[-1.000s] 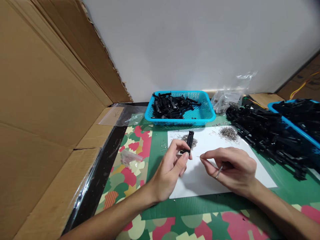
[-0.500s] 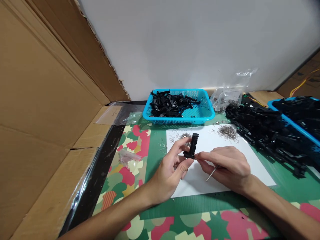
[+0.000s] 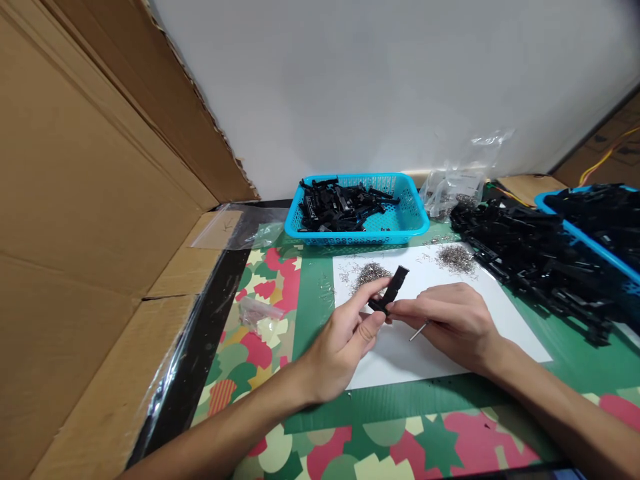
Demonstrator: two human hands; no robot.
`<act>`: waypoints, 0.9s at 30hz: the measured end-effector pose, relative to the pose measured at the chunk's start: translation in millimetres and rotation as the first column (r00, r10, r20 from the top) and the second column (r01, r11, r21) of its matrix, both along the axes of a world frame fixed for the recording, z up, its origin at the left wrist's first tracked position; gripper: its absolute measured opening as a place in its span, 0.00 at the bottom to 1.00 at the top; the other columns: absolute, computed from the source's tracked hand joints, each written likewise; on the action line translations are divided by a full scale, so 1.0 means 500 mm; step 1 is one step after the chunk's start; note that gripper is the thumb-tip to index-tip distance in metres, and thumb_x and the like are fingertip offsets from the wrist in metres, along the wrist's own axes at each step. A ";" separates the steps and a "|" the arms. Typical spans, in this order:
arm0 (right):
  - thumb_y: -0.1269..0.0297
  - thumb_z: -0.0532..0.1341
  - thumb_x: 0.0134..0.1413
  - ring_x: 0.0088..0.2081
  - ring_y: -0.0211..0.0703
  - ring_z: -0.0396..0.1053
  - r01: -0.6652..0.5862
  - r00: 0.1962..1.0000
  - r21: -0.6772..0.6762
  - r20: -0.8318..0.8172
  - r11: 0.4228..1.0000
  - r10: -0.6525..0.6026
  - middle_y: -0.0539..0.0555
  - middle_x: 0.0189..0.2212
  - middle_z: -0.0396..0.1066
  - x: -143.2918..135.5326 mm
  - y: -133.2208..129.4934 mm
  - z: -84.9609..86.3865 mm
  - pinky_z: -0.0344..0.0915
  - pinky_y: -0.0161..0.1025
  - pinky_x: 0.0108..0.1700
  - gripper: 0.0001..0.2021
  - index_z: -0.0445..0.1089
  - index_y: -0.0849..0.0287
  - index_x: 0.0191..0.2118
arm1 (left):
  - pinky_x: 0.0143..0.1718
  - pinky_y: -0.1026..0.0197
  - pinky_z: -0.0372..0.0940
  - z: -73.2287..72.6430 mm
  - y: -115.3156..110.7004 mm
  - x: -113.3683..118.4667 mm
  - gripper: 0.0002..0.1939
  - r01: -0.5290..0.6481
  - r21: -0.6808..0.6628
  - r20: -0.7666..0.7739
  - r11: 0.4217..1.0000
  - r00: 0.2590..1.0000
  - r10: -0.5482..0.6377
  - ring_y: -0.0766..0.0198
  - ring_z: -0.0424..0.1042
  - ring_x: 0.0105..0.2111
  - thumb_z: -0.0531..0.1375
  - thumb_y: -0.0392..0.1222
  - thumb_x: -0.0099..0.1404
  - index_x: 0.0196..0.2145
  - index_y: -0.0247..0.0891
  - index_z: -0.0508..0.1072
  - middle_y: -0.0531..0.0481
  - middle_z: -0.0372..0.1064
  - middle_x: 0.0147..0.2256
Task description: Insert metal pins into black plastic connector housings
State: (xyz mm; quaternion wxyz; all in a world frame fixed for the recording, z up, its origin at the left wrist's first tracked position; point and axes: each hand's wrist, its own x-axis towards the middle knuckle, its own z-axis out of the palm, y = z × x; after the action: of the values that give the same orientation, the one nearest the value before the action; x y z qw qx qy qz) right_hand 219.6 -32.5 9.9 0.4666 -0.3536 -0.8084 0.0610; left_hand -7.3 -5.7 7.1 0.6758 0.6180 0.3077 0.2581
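1. A black plastic part (image 3: 397, 283), roughly L-shaped, is held above the white paper sheet (image 3: 400, 367) near the middle of the counter (image 3: 400, 403), its long arm tilted up and to the right.
2. By the left hand (image 3: 350, 340), the part's lower end is gripped, with the thumb in front and the fingers curled behind.
3. By the right hand (image 3: 453, 323), the part is touched at its lower corner. The fingertips are pinched narrow; whether anything tiny is held between them cannot be told. A thin metal rod (image 3: 419, 331) is held lower in the same hand, its free end pointed down and left.
4. The part is judged to be light, stiff and fairly smooth, with thin edges that could crack if bent. It is best taken by the thick foot at its lower end, so that the long arm is left free of pressure.
5. Two piles of tiny metal pins are spread on the sheet: the left pile (image 3: 373, 273) just behind the part, the right pile (image 3: 456, 259) at the far right corner.
6. More black parts are held in a blue basket (image 3: 357, 236) at the counter's back edge; a loose heap (image 3: 530, 260) is spread toward the right edge.
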 end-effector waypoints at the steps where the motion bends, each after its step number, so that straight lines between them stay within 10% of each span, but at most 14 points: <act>1: 0.79 0.62 0.68 0.23 0.38 0.77 -0.009 1.000 0.000 -0.005 1.000 0.009 0.51 0.28 0.83 0.001 0.001 0.000 0.67 0.34 0.26 0.11 0.80 0.58 0.45 | 0.26 0.64 0.56 0.002 0.000 -0.001 0.28 0.019 -0.023 0.002 1.000 1.000 -0.019 0.67 0.58 0.26 0.57 0.59 0.81 0.72 0.46 0.66 0.52 0.62 0.34; 9: 0.80 0.59 0.67 0.26 0.40 0.80 -0.009 1.000 -0.049 0.007 0.999 0.010 0.52 0.31 0.85 0.007 -0.001 -0.003 0.72 0.35 0.28 0.16 0.81 0.57 0.47 | 0.32 0.61 0.63 0.014 0.002 -0.001 0.30 0.027 0.024 -0.057 0.999 0.998 -0.026 0.61 0.65 0.34 0.50 0.62 0.82 0.66 0.40 0.74 0.46 0.67 0.36; 16: 0.70 0.65 0.68 0.17 0.31 0.60 0.075 0.995 -0.392 -0.034 0.917 -0.095 0.46 0.19 0.74 0.007 -0.001 0.014 0.58 0.31 0.22 0.06 0.81 0.57 0.39 | 0.31 0.62 0.62 0.019 0.015 -0.003 0.26 -0.029 0.405 -0.194 0.914 0.974 0.117 0.67 0.65 0.29 0.60 0.54 0.79 0.69 0.47 0.66 0.44 0.73 0.53; 22: 0.65 0.64 0.68 0.23 0.35 0.66 -0.020 0.991 -0.574 -0.120 0.818 -0.060 0.51 0.27 0.79 0.009 0.000 0.023 0.57 0.32 0.24 0.09 0.82 0.59 0.39 | 0.29 0.62 0.58 0.005 0.012 -0.001 0.09 -0.064 0.547 -0.264 0.835 0.933 0.244 0.65 0.65 0.27 0.60 0.47 0.79 0.51 0.41 0.74 0.57 0.66 0.29; 27: 0.52 0.62 0.72 0.23 0.39 0.62 -0.011 0.960 -0.624 -0.225 0.782 -0.166 0.48 0.18 0.64 0.018 0.002 0.020 0.56 0.36 0.25 0.17 0.85 0.58 0.43 | 0.31 0.62 0.59 0.011 0.008 0.004 0.07 -0.058 0.586 -0.287 0.808 0.918 0.274 0.65 0.65 0.28 0.62 0.45 0.78 0.48 0.41 0.76 0.53 0.72 0.36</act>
State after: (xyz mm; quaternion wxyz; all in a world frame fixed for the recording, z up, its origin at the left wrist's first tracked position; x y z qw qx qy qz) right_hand 228.6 -31.7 20.0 0.4317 -0.5085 -0.6575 0.3504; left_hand -5.1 -1.5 12.5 0.3685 0.7968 0.3888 0.2797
